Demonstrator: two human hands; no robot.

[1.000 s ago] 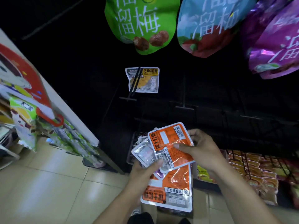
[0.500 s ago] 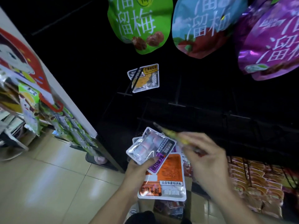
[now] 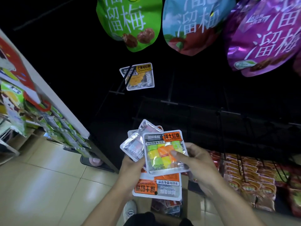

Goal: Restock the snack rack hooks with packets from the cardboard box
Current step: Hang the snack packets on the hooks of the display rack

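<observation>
Step in hand: separating one packet from the held stack, ready for a hook.

- Right hand (image 3: 197,162): thumb pressed on the clear window of the top packet (image 3: 164,151) (coloured cubes, orange label upright), the other fingers curled behind it, so it pinches that packet.
- Left hand (image 3: 132,168): grips the remaining stack (image 3: 156,185) from below, thumb on the front; the stack is fanned, with one orange packet upside down and a silvery one tilted to the left.
- Rack (image 3: 179,110): black wire, directly above the hands. One mango packet (image 3: 138,76) hangs alone on a hook at upper centre; the neighbouring hooks look bare.

How to do it well, as judged: slide the top packet free sideways so the fan does not spill; keep the pinch low on the packet, leaving the top edge clear; match it to a hook of its own kind, not the mango one; turn the inverted packet before hanging it.

Hard to make out:
- The hang hole in the top packet cannot be seen.
- The hooks merge into the dark backing; their tips and number are uncertain.
- The box (image 3: 167,207) shows only as a sliver at the bottom centre, behind the stack and arms (contents largely hidden).
- How many packets are in the stack cannot be counted.
- Large pouches (image 3: 128,22) at the top are cut off by the frame.
</observation>
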